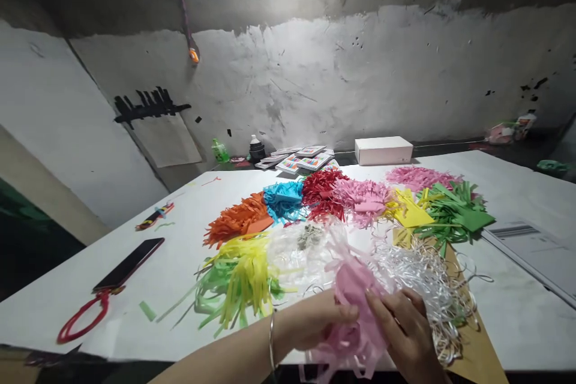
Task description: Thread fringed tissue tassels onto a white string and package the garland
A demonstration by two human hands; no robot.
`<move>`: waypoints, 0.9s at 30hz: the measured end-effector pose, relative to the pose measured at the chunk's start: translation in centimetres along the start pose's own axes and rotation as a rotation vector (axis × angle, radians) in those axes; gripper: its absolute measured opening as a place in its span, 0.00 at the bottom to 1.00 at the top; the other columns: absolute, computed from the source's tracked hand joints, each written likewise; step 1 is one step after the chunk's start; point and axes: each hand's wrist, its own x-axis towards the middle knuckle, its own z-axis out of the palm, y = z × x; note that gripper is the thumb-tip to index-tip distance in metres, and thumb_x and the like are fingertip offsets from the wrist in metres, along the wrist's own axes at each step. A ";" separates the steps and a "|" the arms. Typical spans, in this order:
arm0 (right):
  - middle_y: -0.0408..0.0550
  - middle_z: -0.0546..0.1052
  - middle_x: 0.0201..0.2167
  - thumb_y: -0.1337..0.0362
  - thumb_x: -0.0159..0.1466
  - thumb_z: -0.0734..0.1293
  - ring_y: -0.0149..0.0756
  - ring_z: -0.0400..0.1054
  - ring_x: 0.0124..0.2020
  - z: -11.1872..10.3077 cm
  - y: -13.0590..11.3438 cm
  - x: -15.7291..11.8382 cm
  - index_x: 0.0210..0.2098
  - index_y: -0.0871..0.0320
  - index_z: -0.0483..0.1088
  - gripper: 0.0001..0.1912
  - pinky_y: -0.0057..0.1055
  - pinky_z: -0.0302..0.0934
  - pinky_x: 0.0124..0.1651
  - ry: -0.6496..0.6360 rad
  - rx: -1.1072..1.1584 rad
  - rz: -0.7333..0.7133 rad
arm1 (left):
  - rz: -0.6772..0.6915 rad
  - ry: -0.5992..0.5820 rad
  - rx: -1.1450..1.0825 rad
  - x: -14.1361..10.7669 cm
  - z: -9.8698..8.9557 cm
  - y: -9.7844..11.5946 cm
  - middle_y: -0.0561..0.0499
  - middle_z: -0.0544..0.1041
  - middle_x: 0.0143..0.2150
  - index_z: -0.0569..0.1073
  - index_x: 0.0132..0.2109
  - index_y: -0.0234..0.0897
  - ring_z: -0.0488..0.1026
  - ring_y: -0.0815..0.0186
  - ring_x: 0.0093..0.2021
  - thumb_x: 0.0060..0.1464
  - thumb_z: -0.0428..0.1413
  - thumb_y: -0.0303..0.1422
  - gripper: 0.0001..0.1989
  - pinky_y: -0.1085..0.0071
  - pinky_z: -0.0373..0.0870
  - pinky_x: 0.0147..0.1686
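Observation:
Both hands are closed on a bundle of pink paper fringe [355, 288] at the table's front edge. My left hand [321, 319], a bangle on its wrist, grips the bundle from the left, thumb on top. From the right, my right hand [405, 330] pinches it with thumb and fingers; some fingertips are hidden by the paper. Loose strips hang below the hands. Just right of them lies a tangle of white shiny string [414, 270] on a brown board [477, 336]. A clear plastic bag [288, 246] with small pieces in it lies behind.
Fringe bundles in orange [238, 219], blue [283, 199], red [321, 189], yellow [409, 209] and green [468, 216] arc across the white table [180, 312]. Yellow-green strips [243, 279] lie left of my hands. A phone [128, 264], a white box [383, 151] and a laptop-like panel [535, 252] stand around.

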 end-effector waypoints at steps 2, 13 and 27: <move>0.44 0.77 0.30 0.77 0.68 0.60 0.30 0.73 0.32 0.4 0.4 -0.3 0.52 0.57 0.72 0.17 0.37 0.65 0.48 -0.007 0.000 -0.004 | -0.125 -0.047 -0.147 0.2 0.8 -2.4 0.47 0.78 0.29 0.78 0.32 0.30 0.76 0.67 0.28 0.34 0.72 0.40 0.20 0.72 0.74 0.32; 0.55 0.77 0.41 0.76 0.66 0.63 0.46 0.70 0.48 -2.5 5.3 -2.7 0.53 0.61 0.73 0.18 0.51 0.61 0.57 0.026 -0.241 0.089 | -0.184 0.052 0.165 0.1 -1.6 -1.6 0.57 0.69 0.21 0.72 0.34 0.33 0.64 0.74 0.19 0.40 0.67 0.43 0.20 0.75 0.64 0.23; 0.49 0.77 0.55 0.76 0.63 0.58 0.37 0.65 0.62 7.3 -5.2 -5.5 0.54 0.60 0.72 0.23 0.38 0.44 0.71 -0.322 0.127 0.016 | 0.458 0.253 1.400 -8.1 -6.3 -4.3 0.40 0.70 0.62 0.63 0.63 0.39 0.67 0.55 0.63 0.55 0.58 0.25 0.29 0.60 0.66 0.62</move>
